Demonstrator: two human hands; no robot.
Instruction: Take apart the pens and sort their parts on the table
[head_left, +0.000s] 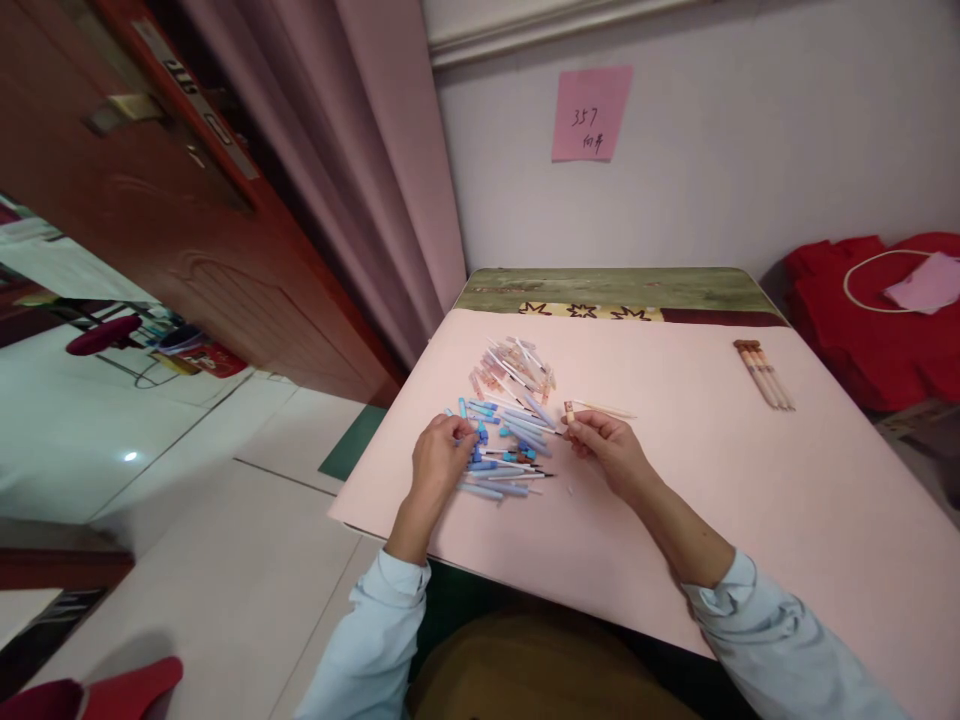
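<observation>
My right hand (pixel 609 452) pinches a small beige pen part (pixel 569 411) with a brown printed top, held upright above the table. Just behind that hand lies a slim pale pen piece (pixel 611 409). My left hand (pixel 439 455) is closed at the left edge of a pile of blue pen parts (pixel 529 440). Its fingertips are pressed together beside small blue pieces, and what they hold is too small to make out. The pile mixes pale blue barrels, white refills with dark tips and bright blue bits. Farther back is a heap of pinkish and clear pen parts (pixel 517 370).
Several assembled beige pens (pixel 763 375) with brown tops lie together on the right of the pink-covered table (pixel 720 500). A red bag (pixel 840 310) stands beyond the right edge. A wooden door (pixel 247 260) and a pink curtain (pixel 360 150) are at the left.
</observation>
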